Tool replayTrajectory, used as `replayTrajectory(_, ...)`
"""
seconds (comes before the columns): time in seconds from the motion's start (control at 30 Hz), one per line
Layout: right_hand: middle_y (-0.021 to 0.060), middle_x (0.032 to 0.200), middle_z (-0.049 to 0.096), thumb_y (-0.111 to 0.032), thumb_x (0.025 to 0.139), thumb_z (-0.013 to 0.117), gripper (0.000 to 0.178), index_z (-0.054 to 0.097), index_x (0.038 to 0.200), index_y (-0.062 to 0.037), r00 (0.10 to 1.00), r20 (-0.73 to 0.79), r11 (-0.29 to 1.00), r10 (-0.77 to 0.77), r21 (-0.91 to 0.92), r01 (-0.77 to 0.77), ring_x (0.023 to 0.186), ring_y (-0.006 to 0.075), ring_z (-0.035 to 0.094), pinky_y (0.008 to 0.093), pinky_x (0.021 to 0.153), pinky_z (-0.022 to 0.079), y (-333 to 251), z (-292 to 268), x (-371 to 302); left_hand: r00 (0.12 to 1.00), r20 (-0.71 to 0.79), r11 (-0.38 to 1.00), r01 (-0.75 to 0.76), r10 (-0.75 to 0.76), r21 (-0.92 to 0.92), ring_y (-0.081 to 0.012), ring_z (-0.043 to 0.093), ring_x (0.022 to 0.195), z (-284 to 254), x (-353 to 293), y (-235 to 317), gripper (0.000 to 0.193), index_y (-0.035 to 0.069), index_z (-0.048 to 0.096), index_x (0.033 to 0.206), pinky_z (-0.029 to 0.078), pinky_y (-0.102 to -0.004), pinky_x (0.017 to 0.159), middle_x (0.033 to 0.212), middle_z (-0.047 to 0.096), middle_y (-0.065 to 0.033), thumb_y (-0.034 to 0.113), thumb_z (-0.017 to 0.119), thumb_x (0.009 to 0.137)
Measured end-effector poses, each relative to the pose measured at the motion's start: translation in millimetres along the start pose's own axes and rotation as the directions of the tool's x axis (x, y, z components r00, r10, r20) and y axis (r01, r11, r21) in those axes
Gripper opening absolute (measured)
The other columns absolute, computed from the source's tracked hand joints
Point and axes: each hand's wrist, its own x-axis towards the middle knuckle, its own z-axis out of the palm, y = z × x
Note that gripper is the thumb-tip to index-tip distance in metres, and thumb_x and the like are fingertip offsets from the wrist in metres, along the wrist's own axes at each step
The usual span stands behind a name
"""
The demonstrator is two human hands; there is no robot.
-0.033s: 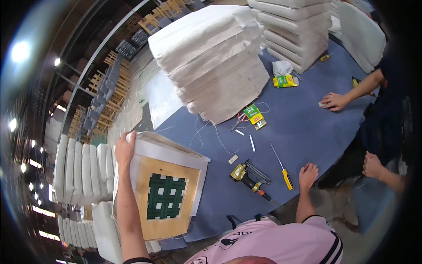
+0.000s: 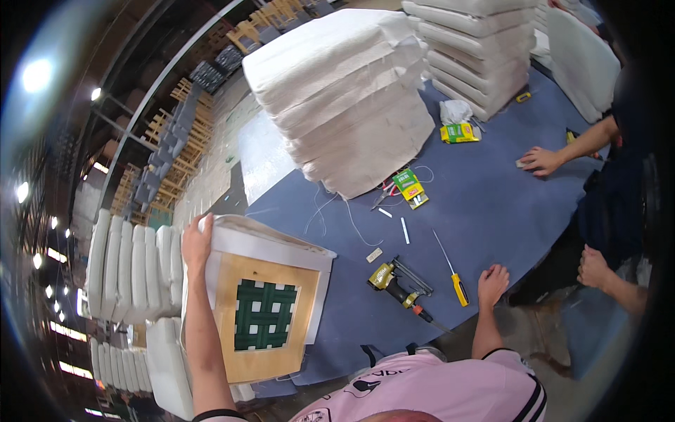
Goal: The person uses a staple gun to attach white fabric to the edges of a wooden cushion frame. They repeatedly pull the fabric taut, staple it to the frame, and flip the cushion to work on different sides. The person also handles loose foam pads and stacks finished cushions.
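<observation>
A padded chair seat [image 2: 228, 327] lies underside up at the table's left edge, with a wooden frame, dark green woven webbing [image 2: 265, 315] and a white fabric border. My left hand [image 2: 197, 243] grips its far left corner, fingers curled over the rim. Resting by the table's near edge, my right hand [image 2: 493, 284] is closed with curled fingers, and nothing shows in it. Left of that hand lies a screwdriver [image 2: 458, 287] with a yellow handle. Between the seat and the screwdriver is a pneumatic stapler [image 2: 388, 278] with its hose attached.
Tall stacks of cream seat cushions [image 2: 351, 105] stand on the blue table [image 2: 478, 204]. Near them lie pliers [image 2: 384, 193], yellow-green staple boxes [image 2: 410, 188], white staple strips [image 2: 404, 231] and loose cords. At the right, a co-worker's hand [image 2: 540, 162] rests on a small block. More cushions [image 2: 133, 271] stand left.
The whole view has shifted slightly. Both my hands, the chair seat and the tools keep their places.
</observation>
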Motion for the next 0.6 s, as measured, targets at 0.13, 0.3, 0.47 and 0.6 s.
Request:
replayTrajectory(0.13,0.0104,0.098,0.056,-0.015,0.083,0.064,0.014,0.057,0.093,-0.009,0.999,-0.037,1.0,-0.003,0.016,0.003,0.098,0.0321,0.056,0.0468,0.082,0.044,1.1,11.1,-0.8,0.982,-0.089,0.984,0.159,-0.166,-0.081,-0.0445,0.062,0.117,-35.4,-38.0,-106.5,0.058,0.01,0.068,0.129,0.048,-0.05,0.097,0.121,0.068,-0.0265,0.058,0.052,0.1)
replayTrajectory(0.3,0.0105,0.098,0.057,-0.015,0.084,0.063,0.014,0.057,0.095,-0.009,0.998,-0.061,0.999,-0.033,-0.02,0.032,0.099,0.0322,0.057,0.0471,0.081,0.045,2.3,10.6,-4.9,0.958,-0.131,0.965,0.242,-0.255,-0.105,-0.0432,0.062,0.117,-50.7,-65.8,-133.4,0.055,0.008,0.068,0.128,0.048,-0.0478,0.098,0.121,0.068,-0.0262,0.054,0.054,0.101)
replayTrajectory(0.47,0.0118,0.105,0.059,-0.018,0.085,0.066,0.015,0.06,0.097,-0.0107,0.995,0.077,0.997,0.06,0.037,-0.063,0.106,0.0346,0.058,0.05,0.085,0.047,11.9,12.0,11.3,0.985,-0.162,0.962,0.017,-0.063,-0.272,-0.0399,0.063,0.116,-37.7,-54.5,-91.0,0.056,0.011,0.069,0.127,0.049,-0.0456,0.098,0.122,0.068,-0.0229,0.057,0.059,0.096)
replayTrajectory(0.6,0.0128,0.108,0.061,-0.019,0.084,0.069,0.017,0.062,0.097,-0.0105,0.959,0.27,0.986,0.084,0.116,-0.119,0.111,0.0369,0.059,0.0505,0.09,0.049,13.0,8.0,12.7,0.985,-0.155,0.988,0.057,-0.08,-0.146,-0.0388,0.064,0.116,-18.7,-41.3,-61.4,0.062,0.013,0.069,0.128,0.05,-0.0466,0.098,0.122,0.068,-0.0217,0.063,0.058,0.093)
